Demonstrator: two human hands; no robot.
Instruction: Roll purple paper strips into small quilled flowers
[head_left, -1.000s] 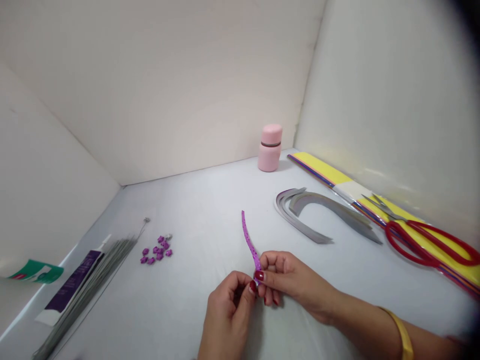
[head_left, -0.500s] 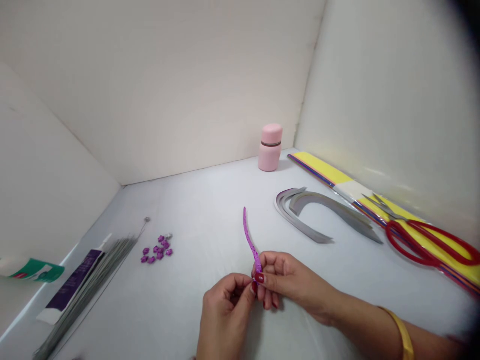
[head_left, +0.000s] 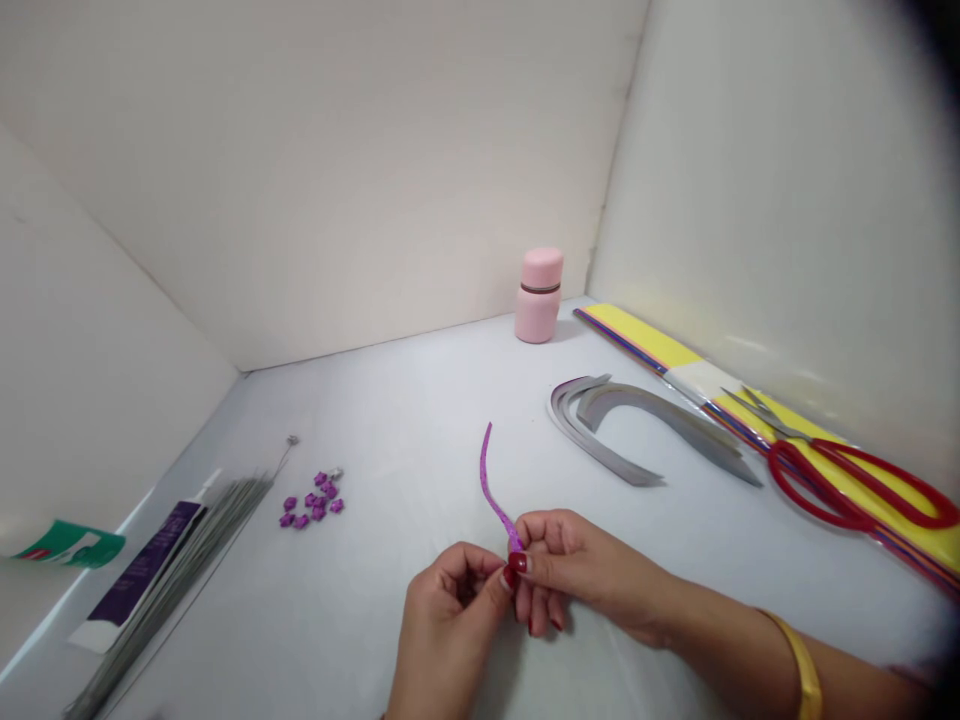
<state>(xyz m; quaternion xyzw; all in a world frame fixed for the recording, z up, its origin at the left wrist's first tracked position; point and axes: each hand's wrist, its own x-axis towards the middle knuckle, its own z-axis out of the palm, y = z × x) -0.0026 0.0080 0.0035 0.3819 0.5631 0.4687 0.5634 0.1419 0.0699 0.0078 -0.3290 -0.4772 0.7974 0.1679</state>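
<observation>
A narrow purple paper strip [head_left: 490, 487] curves up and away from my fingertips, its free end pointing toward the back wall. My right hand [head_left: 559, 560] pinches the strip's near end between thumb and fingers. From the other side, my left hand [head_left: 459, 610] has its thumb and index finger closed on the same end, touching the right fingertips. The fingers cover the part of the strip between them. Left of my hands lie several small purple folded stars [head_left: 319, 503], with a silver one [head_left: 335, 473] among them.
At left are a bundle of thin wires [head_left: 191, 560], a purple-and-white tube [head_left: 146, 570] and a green-and-white bottle [head_left: 75, 545]. A pink flask [head_left: 538, 297] stands behind. Rightward lie curled grey strips [head_left: 667, 410], red-handled scissors [head_left: 825, 465] and a yellow paper pack [head_left: 645, 335].
The strip's free part has bent further left, and its tip sits slightly lower. My right hand has shifted slightly down; both hands still pinch the near end.
</observation>
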